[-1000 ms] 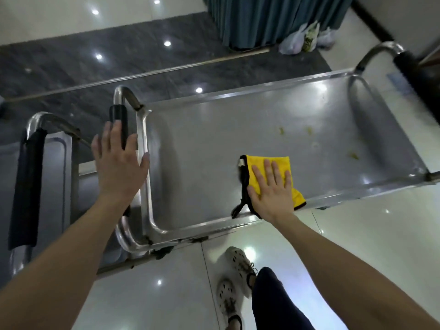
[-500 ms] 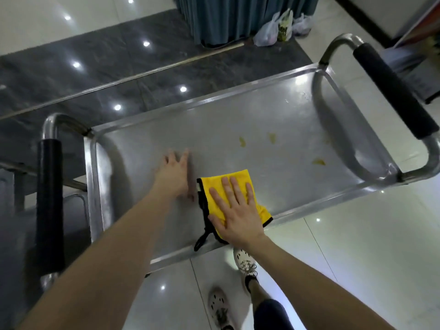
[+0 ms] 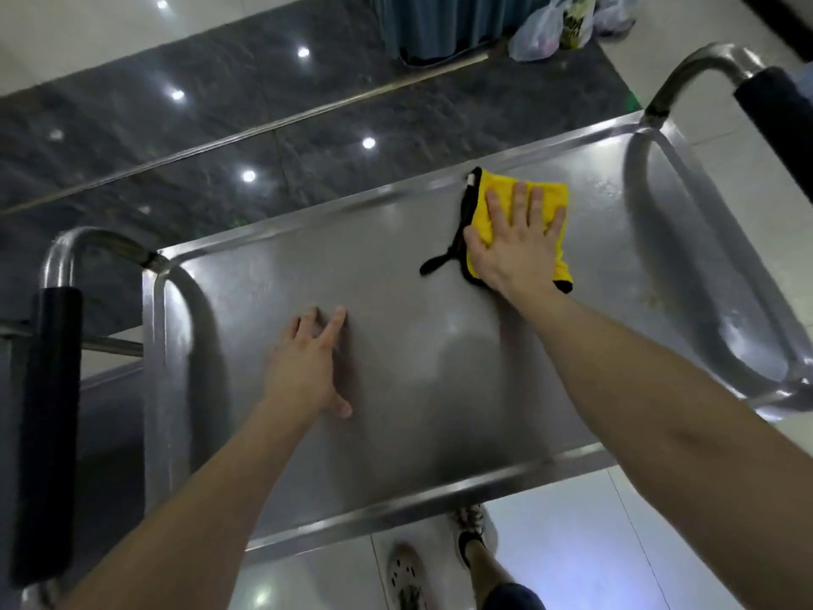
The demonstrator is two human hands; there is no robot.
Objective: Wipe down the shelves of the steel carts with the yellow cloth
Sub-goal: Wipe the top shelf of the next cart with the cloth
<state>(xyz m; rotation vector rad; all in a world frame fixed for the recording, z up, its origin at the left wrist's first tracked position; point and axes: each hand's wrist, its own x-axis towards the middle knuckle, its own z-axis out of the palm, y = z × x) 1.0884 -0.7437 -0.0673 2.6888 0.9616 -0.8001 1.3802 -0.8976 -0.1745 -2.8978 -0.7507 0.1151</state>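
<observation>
Now the right hand (image 3: 512, 244) is pressing the yellow cloth (image 3: 495, 189) flat against the top shelf (image 3: 431, 389) of the steel cart, palm down and fingers straight and slightly spread, not curling round the fabric. Half a second ago the cloth was lying near the front rim; it is now sitting right up against the far rim, right of centre, so a stroke is running away from the person across the shelf. The left hand (image 3: 303, 367), which a second ago was hovering near the cart's end handle, is now resting open on the bare steel, fingers splayed, apparently bracing the cart.

The two yellowish spots that were showing mid-shelf are no longer visible; whether they are wiped away or lying under the hand cannot be told. A pale smear (image 3: 651, 297) is still showing toward the right end, beyond the cloth, so that end is probably waiting for a pass.

No brand or label is readable on the cart. A packet inside the plastic bags (image 3: 554, 28) on the floor is carrying dark print, too blurred to read.
</observation>
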